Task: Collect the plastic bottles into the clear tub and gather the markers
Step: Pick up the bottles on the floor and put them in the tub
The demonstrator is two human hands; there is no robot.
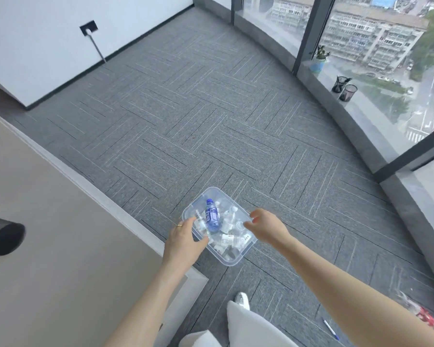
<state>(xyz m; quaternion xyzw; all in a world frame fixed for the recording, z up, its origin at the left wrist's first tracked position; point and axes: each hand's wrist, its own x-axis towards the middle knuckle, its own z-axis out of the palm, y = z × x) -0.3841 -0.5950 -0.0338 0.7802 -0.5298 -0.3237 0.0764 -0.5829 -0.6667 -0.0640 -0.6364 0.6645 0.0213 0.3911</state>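
Grey carpet tiles in a herringbone lay cover the floor of a high room with curved floor-to-ceiling windows on the right, city blocks far below. On the window ledge: two black mesh pen cups side by side, and a small potted plant farther along. Beige desk fills the lower left, its corner reaching toward frame centre. Clear tub sits over the carpet just beyond the desk corner; cannot tell whether it rests on the floor or is lifted. Inside it, a jumble of small plastic bottles, mostly clear with white caps, and one blue-labelled bottle lying on top toward the left side. Left hand at the tub's near-left rim, fingers curled over the edge and gripping it, a ring on one. Right hand at the right rim, fingers loosely bent, tips at or just touching the edge; contact not certain, nothing clearly in its hold. Both forearms bare, stretched forward. Lower right on the carpet, a white pen or marker with blue tip, well apart from the tub. Wearer's white shoe and pale trouser leg at bottom centre. Another person's dark shoe at the far left edge.
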